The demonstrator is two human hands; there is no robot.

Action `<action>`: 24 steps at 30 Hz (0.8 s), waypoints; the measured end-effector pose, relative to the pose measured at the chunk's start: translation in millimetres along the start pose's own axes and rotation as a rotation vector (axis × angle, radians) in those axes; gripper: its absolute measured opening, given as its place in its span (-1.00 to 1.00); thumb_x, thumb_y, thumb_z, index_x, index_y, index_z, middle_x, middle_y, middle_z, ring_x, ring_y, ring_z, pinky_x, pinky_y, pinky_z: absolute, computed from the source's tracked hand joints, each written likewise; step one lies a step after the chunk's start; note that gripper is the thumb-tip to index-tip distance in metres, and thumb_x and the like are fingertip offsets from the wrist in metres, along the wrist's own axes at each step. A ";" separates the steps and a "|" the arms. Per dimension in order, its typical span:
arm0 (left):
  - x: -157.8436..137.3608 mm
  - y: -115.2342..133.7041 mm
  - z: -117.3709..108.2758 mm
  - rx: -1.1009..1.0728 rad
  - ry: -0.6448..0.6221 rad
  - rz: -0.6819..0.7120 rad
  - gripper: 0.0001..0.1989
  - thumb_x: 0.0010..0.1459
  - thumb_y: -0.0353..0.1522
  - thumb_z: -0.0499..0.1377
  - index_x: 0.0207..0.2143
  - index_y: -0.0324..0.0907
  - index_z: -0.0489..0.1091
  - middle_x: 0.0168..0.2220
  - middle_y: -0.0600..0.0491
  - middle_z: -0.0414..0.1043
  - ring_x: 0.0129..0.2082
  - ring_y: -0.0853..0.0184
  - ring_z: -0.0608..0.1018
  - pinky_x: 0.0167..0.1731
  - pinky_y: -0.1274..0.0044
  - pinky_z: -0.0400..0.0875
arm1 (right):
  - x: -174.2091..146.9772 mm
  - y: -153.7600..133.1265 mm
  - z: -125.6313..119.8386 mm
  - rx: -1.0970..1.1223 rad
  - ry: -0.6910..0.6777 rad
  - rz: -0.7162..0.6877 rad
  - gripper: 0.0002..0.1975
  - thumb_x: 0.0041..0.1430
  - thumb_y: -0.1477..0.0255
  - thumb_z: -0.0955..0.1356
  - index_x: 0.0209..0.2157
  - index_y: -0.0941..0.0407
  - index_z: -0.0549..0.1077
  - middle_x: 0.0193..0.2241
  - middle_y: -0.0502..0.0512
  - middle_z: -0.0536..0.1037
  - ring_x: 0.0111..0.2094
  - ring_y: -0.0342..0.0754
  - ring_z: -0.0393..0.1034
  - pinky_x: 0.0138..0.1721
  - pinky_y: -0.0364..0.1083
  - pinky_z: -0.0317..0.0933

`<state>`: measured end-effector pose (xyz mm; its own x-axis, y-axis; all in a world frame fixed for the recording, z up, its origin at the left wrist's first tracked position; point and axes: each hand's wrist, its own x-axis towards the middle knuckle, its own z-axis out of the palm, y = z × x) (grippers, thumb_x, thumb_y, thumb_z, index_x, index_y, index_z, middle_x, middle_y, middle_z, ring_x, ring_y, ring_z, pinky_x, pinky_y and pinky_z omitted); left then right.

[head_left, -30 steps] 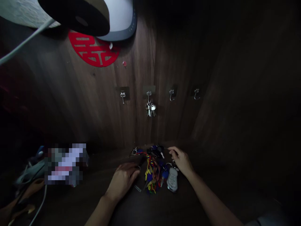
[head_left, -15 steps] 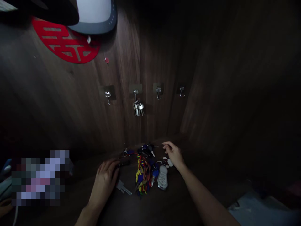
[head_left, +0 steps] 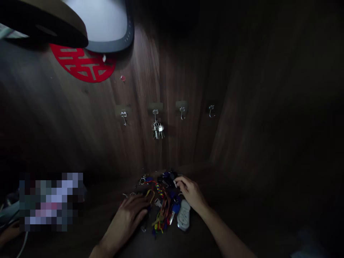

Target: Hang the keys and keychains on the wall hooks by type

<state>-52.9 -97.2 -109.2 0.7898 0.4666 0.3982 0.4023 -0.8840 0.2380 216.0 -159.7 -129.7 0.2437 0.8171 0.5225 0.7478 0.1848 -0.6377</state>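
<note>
A heap of keys and cords lies on the dark wooden surface. My left hand (head_left: 134, 212) rests on its left side, fingers stretched out and flat, touching a yellow cord loop (head_left: 151, 195) and covering what is beneath. At the heap's far right, my right hand (head_left: 191, 191) has its fingertips pinched at the silver blade of a key (head_left: 175, 183). Between the hands are a braided multicoloured cord (head_left: 160, 190), a brown strap (head_left: 167, 205) and a blue-headed key (head_left: 175, 209). A grey remote fob (head_left: 184, 216) lies below my right hand.
Metal hooks line the wooden wall; a bunch of keys (head_left: 158, 130) hangs from the second hook (head_left: 155, 112). The right hook (head_left: 211, 111) is dim. A white-and-grey cap (head_left: 107, 27) and red paper cutout (head_left: 88, 70) are above. A blurred-out patch (head_left: 52, 204) is at left.
My left hand has moved right onto the cords and loose keys. My right hand has come left and down to a key, its fingers closing. The view has tilted up slightly.
</note>
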 end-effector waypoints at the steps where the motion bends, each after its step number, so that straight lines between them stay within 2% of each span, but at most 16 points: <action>1: -0.7 -4.3 -2.1 0.010 0.016 -0.028 -0.75 0.22 -0.27 0.03 -0.10 0.02 0.42 -0.11 0.11 0.52 -0.02 0.24 0.46 -0.04 0.35 0.41 | 0.0 -0.5 0.8 0.002 -0.007 -0.007 -0.77 0.18 0.45 0.16 -0.32 0.05 0.44 -0.42 0.02 0.51 -0.36 -0.10 0.42 -0.31 -0.16 0.26; 5: -4.2 -15.8 -7.2 0.030 0.066 -0.112 -0.76 0.22 -0.25 0.01 -0.18 -0.03 0.45 -0.18 0.08 0.54 -0.10 0.25 0.51 -0.05 0.36 0.39 | 2.2 -6.9 0.0 0.013 -0.057 0.017 -0.78 0.18 0.46 0.17 -0.31 0.06 0.44 -0.37 0.03 0.52 -0.32 -0.09 0.43 -0.29 -0.15 0.26; 11: -5.9 -17.6 -3.4 0.012 0.066 -0.212 -0.77 0.22 -0.25 0.01 -0.22 -0.06 0.43 -0.20 0.05 0.52 -0.17 0.26 0.53 -0.12 0.39 0.41 | 5.3 -38.7 -13.3 -0.170 -0.400 -0.034 -0.74 0.15 0.50 0.23 -0.17 0.01 0.45 -0.17 0.04 0.51 -0.09 -0.01 0.35 -0.06 -0.03 0.15; 15: -7.3 -20.9 -2.8 0.025 0.085 -0.271 -0.76 0.21 -0.24 0.00 -0.25 -0.08 0.43 -0.24 0.04 0.52 -0.22 0.26 0.54 -0.17 0.41 0.42 | -2.9 -41.7 -15.9 -0.220 -0.572 -0.151 -0.73 0.18 0.44 0.25 -0.10 -0.05 0.44 -0.08 0.00 0.47 -0.01 0.01 0.28 0.06 0.04 0.04; 19: -9.3 -25.7 -3.3 0.082 0.132 -0.329 -0.70 0.23 -0.21 -0.04 -0.29 -0.12 0.44 -0.29 0.01 0.53 -0.26 0.25 0.55 -0.19 0.42 0.42 | -14.9 -29.7 -17.3 -0.195 -0.529 -0.215 -0.78 0.23 0.41 0.23 -0.18 -0.02 0.48 -0.12 0.01 0.49 -0.07 -0.03 0.30 -0.01 -0.02 0.10; 24: -8.5 -25.8 -3.7 0.145 0.175 -0.329 -0.67 0.24 -0.20 -0.07 -0.32 -0.12 0.45 -0.32 0.02 0.53 -0.28 0.26 0.55 -0.22 0.44 0.42 | -19.7 -27.8 -24.1 -0.186 -0.516 -0.261 -0.79 0.24 0.41 0.22 -0.30 0.00 0.49 -0.23 0.00 0.50 -0.14 -0.06 0.31 -0.14 -0.07 0.13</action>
<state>-71.7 -78.3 -115.4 0.5223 0.7119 0.4695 0.6917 -0.6757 0.2550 205.3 -194.1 -108.6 -0.2580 0.9256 0.2771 0.8491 0.3541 -0.3920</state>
